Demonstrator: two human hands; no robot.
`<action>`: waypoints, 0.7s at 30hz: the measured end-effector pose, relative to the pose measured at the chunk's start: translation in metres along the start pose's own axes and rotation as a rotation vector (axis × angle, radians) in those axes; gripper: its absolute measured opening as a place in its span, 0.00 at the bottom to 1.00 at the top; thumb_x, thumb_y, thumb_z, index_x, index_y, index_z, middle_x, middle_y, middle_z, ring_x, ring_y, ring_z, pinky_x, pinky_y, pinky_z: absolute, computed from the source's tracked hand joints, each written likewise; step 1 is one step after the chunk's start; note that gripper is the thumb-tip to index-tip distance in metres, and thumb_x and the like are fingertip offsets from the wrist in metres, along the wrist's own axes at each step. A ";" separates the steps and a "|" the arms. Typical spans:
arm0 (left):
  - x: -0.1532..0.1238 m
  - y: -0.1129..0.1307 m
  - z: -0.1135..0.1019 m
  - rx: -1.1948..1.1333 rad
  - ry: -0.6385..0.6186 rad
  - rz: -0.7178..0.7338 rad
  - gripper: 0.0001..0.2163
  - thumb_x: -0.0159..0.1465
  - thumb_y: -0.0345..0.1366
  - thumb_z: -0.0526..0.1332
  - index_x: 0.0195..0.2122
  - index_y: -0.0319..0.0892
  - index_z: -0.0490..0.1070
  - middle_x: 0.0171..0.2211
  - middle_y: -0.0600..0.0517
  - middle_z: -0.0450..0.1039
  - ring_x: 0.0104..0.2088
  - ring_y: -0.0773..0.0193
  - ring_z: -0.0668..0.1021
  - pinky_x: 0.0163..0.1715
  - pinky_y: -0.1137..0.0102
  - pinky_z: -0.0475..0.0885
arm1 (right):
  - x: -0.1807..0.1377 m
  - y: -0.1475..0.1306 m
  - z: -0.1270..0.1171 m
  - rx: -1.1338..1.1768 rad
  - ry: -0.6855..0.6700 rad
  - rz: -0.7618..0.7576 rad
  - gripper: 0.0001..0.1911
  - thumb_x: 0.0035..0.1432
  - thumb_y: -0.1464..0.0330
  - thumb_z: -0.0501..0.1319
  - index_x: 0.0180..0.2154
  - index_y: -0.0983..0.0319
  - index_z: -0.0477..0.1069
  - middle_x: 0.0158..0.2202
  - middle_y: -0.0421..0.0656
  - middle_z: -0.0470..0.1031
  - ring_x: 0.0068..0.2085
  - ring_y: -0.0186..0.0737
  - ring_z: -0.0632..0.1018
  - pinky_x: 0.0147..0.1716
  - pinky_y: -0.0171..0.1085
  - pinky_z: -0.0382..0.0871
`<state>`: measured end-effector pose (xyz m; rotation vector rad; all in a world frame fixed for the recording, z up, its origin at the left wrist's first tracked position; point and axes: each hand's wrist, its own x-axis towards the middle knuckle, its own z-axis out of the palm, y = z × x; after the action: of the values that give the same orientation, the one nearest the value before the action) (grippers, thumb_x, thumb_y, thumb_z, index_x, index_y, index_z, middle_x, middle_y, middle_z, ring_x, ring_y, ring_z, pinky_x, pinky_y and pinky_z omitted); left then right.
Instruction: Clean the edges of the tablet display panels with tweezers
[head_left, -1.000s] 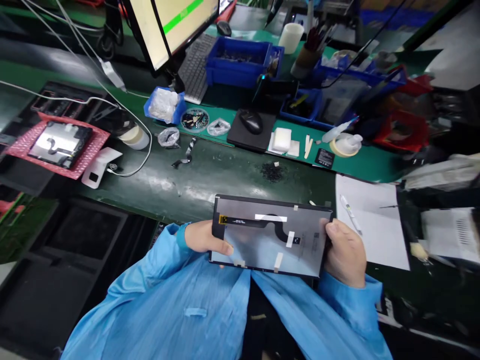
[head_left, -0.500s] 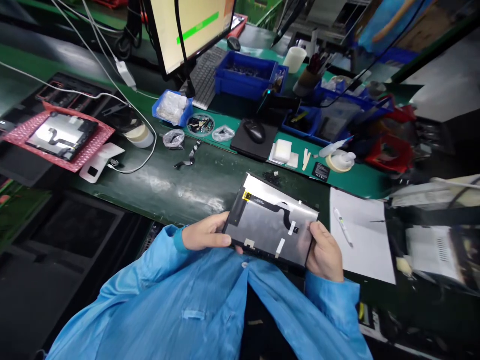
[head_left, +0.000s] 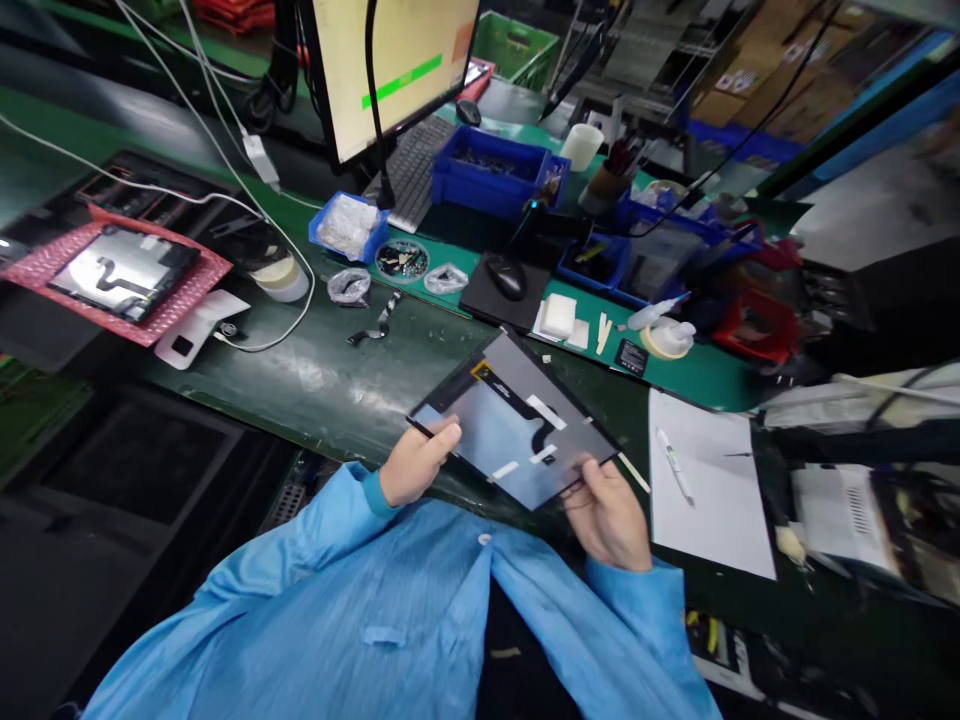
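I hold a flat grey display panel (head_left: 504, 428) with a black flex cable and white tape strips on its back, tilted diagonally over the near edge of the green bench (head_left: 352, 370). My left hand (head_left: 415, 462) pinches its left corner. My right hand (head_left: 609, 512) grips its lower right edge from beneath. Both arms wear blue sleeves.
A second panel (head_left: 124, 272) lies on pink bubble wrap at the left. Behind are a monitor (head_left: 390, 60), keyboard (head_left: 412, 168), blue bins (head_left: 491, 170), mouse (head_left: 506, 275) and tape rolls. White paper with a pen (head_left: 705, 480) lies at the right. Black foam trays (head_left: 127, 480) sit lower left.
The panel has turned counter-clockwise from level to diagonal and moved out over the bench. My left hand shifted to its corner, my right hand to its lower edge.
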<state>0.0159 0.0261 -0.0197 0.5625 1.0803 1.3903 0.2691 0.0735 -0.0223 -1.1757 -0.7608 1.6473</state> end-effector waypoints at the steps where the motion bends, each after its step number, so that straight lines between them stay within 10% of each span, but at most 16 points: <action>1: 0.003 -0.003 0.004 -0.101 0.114 0.020 0.25 0.55 0.56 0.72 0.40 0.38 0.76 0.35 0.48 0.79 0.41 0.57 0.82 0.46 0.65 0.78 | -0.004 0.006 0.004 -0.024 -0.065 0.029 0.15 0.51 0.59 0.77 0.36 0.58 0.78 0.32 0.39 0.81 0.27 0.34 0.78 0.30 0.34 0.78; 7: 0.015 0.037 -0.007 -0.025 0.170 0.101 0.27 0.57 0.51 0.74 0.48 0.35 0.77 0.42 0.43 0.82 0.40 0.54 0.84 0.42 0.64 0.81 | -0.009 0.014 0.010 -0.348 -0.388 0.056 0.17 0.57 0.55 0.73 0.40 0.60 0.81 0.39 0.47 0.84 0.40 0.46 0.84 0.42 0.45 0.81; 16: 0.013 0.073 -0.006 0.449 -0.215 -0.106 0.21 0.57 0.50 0.73 0.37 0.34 0.79 0.32 0.47 0.80 0.32 0.62 0.80 0.32 0.73 0.76 | -0.009 -0.056 0.047 -0.334 -0.265 -0.412 0.16 0.62 0.57 0.70 0.48 0.56 0.79 0.42 0.45 0.84 0.42 0.42 0.84 0.45 0.41 0.81; 21: 0.012 0.068 0.007 0.484 -0.254 -0.184 0.20 0.58 0.49 0.73 0.39 0.35 0.78 0.36 0.46 0.80 0.35 0.59 0.80 0.35 0.71 0.76 | -0.011 -0.064 0.050 -0.384 -0.167 -0.403 0.14 0.63 0.57 0.68 0.45 0.58 0.81 0.37 0.43 0.84 0.37 0.40 0.83 0.39 0.38 0.80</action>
<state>-0.0141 0.0502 0.0384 0.9367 1.2283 0.8670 0.2443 0.0885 0.0543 -1.0590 -1.3712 1.3040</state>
